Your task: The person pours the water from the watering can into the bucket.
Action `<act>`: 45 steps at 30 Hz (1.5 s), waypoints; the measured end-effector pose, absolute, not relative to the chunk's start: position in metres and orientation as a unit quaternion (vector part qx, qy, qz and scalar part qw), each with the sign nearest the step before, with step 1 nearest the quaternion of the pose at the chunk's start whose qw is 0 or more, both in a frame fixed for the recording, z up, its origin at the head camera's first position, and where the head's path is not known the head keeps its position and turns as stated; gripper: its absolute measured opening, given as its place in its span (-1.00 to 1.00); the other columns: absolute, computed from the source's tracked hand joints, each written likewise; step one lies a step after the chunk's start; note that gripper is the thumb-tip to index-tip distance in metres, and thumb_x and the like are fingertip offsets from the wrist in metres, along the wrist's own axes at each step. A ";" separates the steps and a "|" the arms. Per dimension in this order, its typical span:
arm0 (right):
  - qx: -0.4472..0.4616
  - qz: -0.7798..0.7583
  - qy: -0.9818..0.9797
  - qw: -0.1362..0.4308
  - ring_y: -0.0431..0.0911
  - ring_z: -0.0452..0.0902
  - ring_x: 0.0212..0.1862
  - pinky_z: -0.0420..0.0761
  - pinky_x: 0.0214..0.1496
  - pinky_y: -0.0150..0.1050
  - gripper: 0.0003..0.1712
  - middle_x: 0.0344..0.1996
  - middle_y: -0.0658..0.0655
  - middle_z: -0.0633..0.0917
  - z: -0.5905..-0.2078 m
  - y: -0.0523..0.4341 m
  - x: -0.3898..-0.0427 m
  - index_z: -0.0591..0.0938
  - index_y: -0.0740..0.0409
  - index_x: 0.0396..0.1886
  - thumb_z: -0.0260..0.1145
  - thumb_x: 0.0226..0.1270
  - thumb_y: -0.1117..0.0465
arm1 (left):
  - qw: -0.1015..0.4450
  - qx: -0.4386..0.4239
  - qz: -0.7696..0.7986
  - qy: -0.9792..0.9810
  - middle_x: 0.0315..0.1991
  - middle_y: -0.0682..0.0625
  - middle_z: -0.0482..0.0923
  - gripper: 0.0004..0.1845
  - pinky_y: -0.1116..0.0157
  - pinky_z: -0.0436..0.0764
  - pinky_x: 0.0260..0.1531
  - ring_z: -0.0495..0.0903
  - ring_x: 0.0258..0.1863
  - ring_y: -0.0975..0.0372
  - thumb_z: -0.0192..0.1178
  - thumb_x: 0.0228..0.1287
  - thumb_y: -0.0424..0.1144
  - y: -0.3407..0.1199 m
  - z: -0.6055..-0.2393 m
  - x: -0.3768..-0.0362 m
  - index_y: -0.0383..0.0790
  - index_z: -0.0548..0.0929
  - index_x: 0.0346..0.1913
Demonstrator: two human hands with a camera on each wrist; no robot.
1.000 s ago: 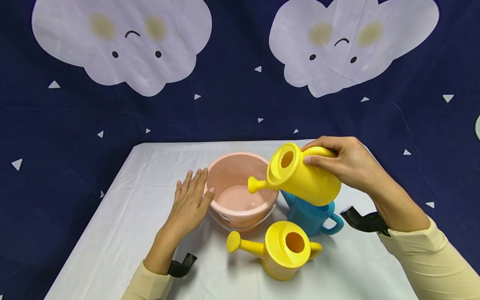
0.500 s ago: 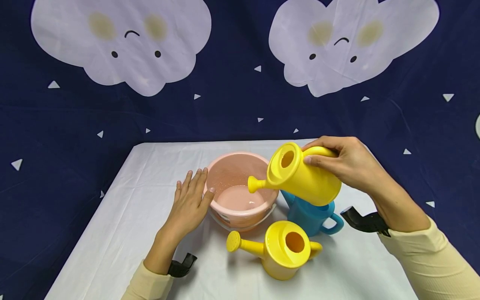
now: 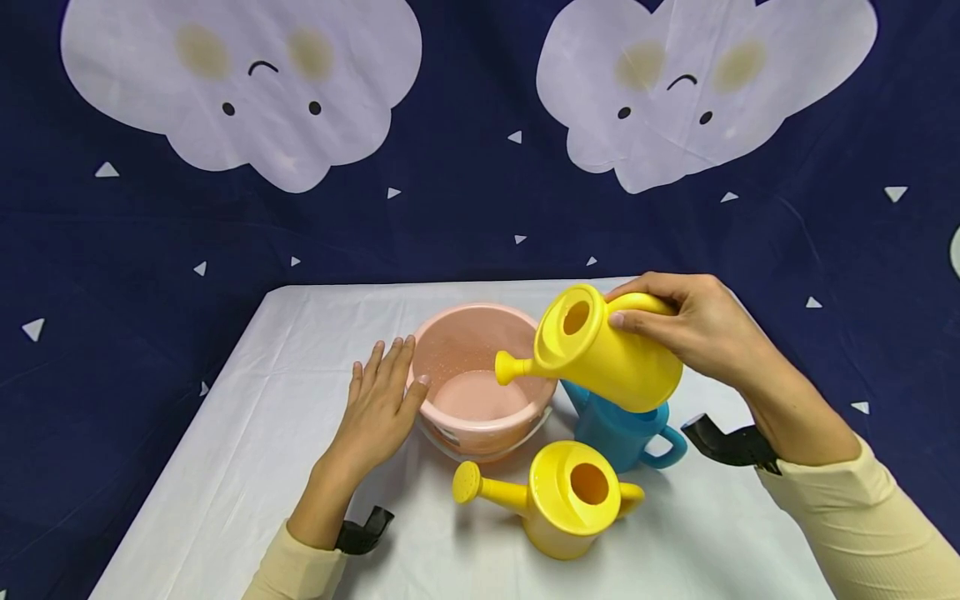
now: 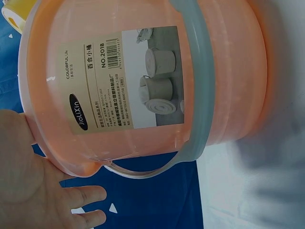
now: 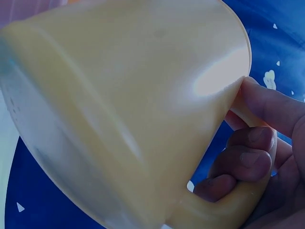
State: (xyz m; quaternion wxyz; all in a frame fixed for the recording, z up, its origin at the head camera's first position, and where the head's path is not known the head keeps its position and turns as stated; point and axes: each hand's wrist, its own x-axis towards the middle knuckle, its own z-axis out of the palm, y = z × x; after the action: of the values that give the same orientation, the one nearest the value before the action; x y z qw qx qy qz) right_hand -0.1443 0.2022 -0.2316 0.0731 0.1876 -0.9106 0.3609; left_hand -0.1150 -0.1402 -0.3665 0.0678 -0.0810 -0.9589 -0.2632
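Observation:
My right hand (image 3: 686,321) grips the handle of a yellow watering can (image 3: 622,358), fingers curled through it in the right wrist view. The can is tilted left, its spout head over the pink bucket (image 3: 480,429). Straight-fingered, my left hand (image 3: 382,404) rests against the bucket's left rim. In the left wrist view the bucket's side carries a printed label (image 4: 121,78) and a pale bail handle (image 4: 202,81). A little water glints at the bucket's bottom. No stream shows at the spout.
A second yellow watering can (image 3: 562,508) stands upright in front of the bucket, spout to the left. Behind it, partly hidden under the held can, is a blue watering can (image 3: 618,433). All stand on a white-covered table (image 3: 225,467) before a dark blue cloud-print backdrop (image 3: 465,225).

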 end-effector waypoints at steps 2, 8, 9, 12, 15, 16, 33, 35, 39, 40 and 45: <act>0.185 0.361 -0.911 0.072 -0.16 0.51 -0.40 0.56 -0.39 -0.43 -0.79 -0.32 0.00 0.70 -0.232 0.202 -0.144 0.72 -0.10 -0.17 0.37 0.19 0.05 | 0.068 -0.081 -0.262 -0.959 0.51 -0.13 -0.05 -0.34 -0.16 -0.31 0.43 -0.25 0.53 -0.04 -0.31 0.47 0.13 -0.140 -0.367 -0.115 -0.06 -0.04 0.51; 0.182 0.364 -0.910 0.074 -0.17 0.51 -0.39 0.56 -0.39 -0.43 -0.80 -0.32 -0.02 0.71 -0.233 0.203 -0.145 0.72 -0.10 -0.19 0.37 0.18 0.05 | 0.068 -0.082 -0.258 -0.960 0.51 -0.14 -0.06 -0.35 -0.17 -0.28 0.42 -0.25 0.53 -0.05 -0.30 0.48 0.11 -0.140 -0.367 -0.115 -0.07 -0.05 0.51; 0.183 0.365 -0.910 0.076 -0.18 0.51 -0.39 0.56 -0.38 -0.44 -0.81 -0.32 -0.03 0.71 -0.234 0.204 -0.145 0.72 -0.10 -0.19 0.37 0.18 0.06 | 0.068 -0.081 -0.257 -0.961 0.51 -0.14 -0.06 -0.35 -0.18 -0.28 0.42 -0.25 0.53 -0.05 -0.29 0.48 0.11 -0.140 -0.367 -0.115 -0.06 -0.05 0.51; 0.185 0.366 -0.908 0.080 -0.18 0.52 -0.39 0.57 -0.37 -0.45 -0.81 -0.30 -0.04 0.71 -0.234 0.204 -0.145 0.73 -0.10 -0.19 0.38 0.18 0.06 | 0.067 -0.081 -0.256 -0.961 0.52 -0.14 -0.06 -0.35 -0.17 -0.28 0.42 -0.25 0.53 -0.04 -0.28 0.48 0.09 -0.140 -0.367 -0.115 -0.06 -0.06 0.51; 0.184 0.365 -0.909 0.083 -0.18 0.52 -0.39 0.57 -0.37 -0.45 -0.80 -0.30 -0.03 0.72 -0.235 0.204 -0.145 0.72 -0.09 -0.19 0.38 0.18 0.06 | 0.065 -0.081 -0.257 -0.961 0.52 -0.14 -0.07 -0.35 -0.17 -0.30 0.43 -0.26 0.53 -0.04 -0.28 0.48 0.09 -0.140 -0.366 -0.114 -0.06 -0.06 0.51; 0.182 0.365 -0.909 0.083 -0.19 0.52 -0.38 0.57 -0.37 -0.45 -0.80 -0.29 -0.02 0.72 -0.235 0.204 -0.145 0.72 -0.10 -0.19 0.38 0.18 0.05 | 0.065 -0.081 -0.258 -0.961 0.52 -0.14 -0.07 -0.35 -0.16 -0.31 0.43 -0.26 0.53 -0.04 -0.28 0.48 0.10 -0.140 -0.366 -0.114 -0.06 -0.06 0.51; 0.185 0.378 -0.902 0.093 -0.21 0.55 -0.36 0.58 -0.33 -0.47 -0.78 -0.26 -0.04 0.73 -0.238 0.206 -0.144 0.72 -0.07 -0.16 0.39 0.17 0.08 | 0.068 -0.083 -0.254 -0.961 0.51 -0.15 -0.06 -0.35 -0.18 -0.30 0.42 -0.25 0.53 -0.06 -0.28 0.48 0.09 -0.140 -0.367 -0.115 -0.09 -0.06 0.51; 0.189 0.383 -0.899 0.095 -0.22 0.55 -0.35 0.58 -0.33 -0.48 -0.78 -0.26 -0.07 0.73 -0.239 0.207 -0.144 0.72 -0.07 -0.16 0.39 0.16 0.09 | 0.067 -0.082 -0.254 -0.961 0.51 -0.15 -0.06 -0.35 -0.17 -0.30 0.42 -0.25 0.53 -0.05 -0.28 0.48 0.09 -0.139 -0.366 -0.115 -0.08 -0.06 0.51; 0.192 0.394 -0.894 0.096 -0.22 0.55 -0.33 0.58 -0.31 -0.48 -0.78 -0.29 -0.18 0.71 -0.240 0.208 -0.144 0.72 -0.06 -0.17 0.40 0.16 0.12 | 0.067 -0.082 -0.254 -0.961 0.51 -0.14 -0.06 -0.35 -0.17 -0.31 0.43 -0.26 0.53 -0.05 -0.28 0.49 0.09 -0.140 -0.366 -0.115 -0.08 -0.06 0.51; 0.192 0.396 -0.893 0.097 -0.22 0.56 -0.33 0.58 -0.31 -0.48 -0.78 -0.29 -0.20 0.71 -0.240 0.208 -0.144 0.72 -0.06 -0.17 0.40 0.15 0.12 | 0.067 -0.082 -0.255 -0.961 0.51 -0.15 -0.06 -0.35 -0.17 -0.31 0.43 -0.25 0.53 -0.05 -0.28 0.49 0.09 -0.139 -0.366 -0.115 -0.08 -0.06 0.51; 0.193 0.401 -0.890 0.101 -0.22 0.55 -0.33 0.58 -0.30 -0.49 -0.78 -0.30 -0.21 0.70 -0.241 0.210 -0.143 0.72 -0.04 -0.17 0.40 0.15 0.12 | 0.072 -0.083 -0.254 -0.961 0.51 -0.17 -0.04 -0.35 -0.18 -0.30 0.42 -0.24 0.52 -0.08 -0.27 0.49 0.08 -0.139 -0.367 -0.116 -0.10 -0.05 0.51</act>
State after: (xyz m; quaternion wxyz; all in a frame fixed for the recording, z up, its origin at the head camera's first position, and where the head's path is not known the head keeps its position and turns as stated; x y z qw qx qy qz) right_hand -0.1434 0.2101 -0.2409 0.1009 0.1927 -0.8901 0.4006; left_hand -0.1156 -0.1394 -0.3670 0.0725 -0.0835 -0.9608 -0.2542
